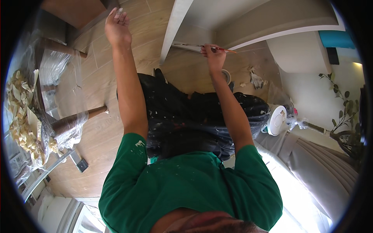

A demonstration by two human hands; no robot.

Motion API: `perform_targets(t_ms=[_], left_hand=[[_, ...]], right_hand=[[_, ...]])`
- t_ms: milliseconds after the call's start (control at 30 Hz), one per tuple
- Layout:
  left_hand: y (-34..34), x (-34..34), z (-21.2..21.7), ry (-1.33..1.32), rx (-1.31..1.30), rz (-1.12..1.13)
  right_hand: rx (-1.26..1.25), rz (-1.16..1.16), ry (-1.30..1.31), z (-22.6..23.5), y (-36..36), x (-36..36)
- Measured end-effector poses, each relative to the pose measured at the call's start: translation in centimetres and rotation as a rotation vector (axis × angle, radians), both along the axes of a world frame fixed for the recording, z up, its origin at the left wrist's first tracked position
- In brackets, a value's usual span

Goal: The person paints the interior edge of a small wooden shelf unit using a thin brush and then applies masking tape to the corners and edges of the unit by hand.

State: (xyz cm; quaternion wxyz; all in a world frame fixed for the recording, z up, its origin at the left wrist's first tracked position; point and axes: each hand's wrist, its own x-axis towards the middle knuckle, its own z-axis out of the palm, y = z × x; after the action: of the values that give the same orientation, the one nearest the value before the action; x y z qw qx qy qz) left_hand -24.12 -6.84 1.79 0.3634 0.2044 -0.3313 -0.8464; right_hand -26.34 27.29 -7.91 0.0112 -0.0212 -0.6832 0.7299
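Observation:
In my right hand (215,58) is a slim paintbrush (220,49) with a red and orange handle, its fingers closed round it. The brush's far end points left, close to the white edge of a cabinet-like frame (174,29). My left hand (118,28) is held out over the wood floor at the upper left, its fingers curled inward. Something small and whitish shows at those fingertips; whether it is paint or a held piece I cannot make out.
A roll of tape (226,76) and a crumpled scrap (256,79) lie on the floor. A white-lidded bucket (277,120) stands by my right leg. Plastic-wrapped furniture (66,120) and a heap of torn paper (23,112) are on the left. A leafy plant (345,106) stands right.

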Motion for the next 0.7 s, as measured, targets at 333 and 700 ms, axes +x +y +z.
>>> perform_targets(t_ms=[333, 700], left_hand=[[0.1, 0.0, 0.3, 0.0, 0.01, 0.012], [0.1, 0.2, 0.5, -0.009, 0.007, 0.012]], right_hand=[[0.058, -0.038, -0.02, -0.7, -0.8, 0.2], [0.073, -0.094, -0.006, -1.0, 2.3, 0.5]])
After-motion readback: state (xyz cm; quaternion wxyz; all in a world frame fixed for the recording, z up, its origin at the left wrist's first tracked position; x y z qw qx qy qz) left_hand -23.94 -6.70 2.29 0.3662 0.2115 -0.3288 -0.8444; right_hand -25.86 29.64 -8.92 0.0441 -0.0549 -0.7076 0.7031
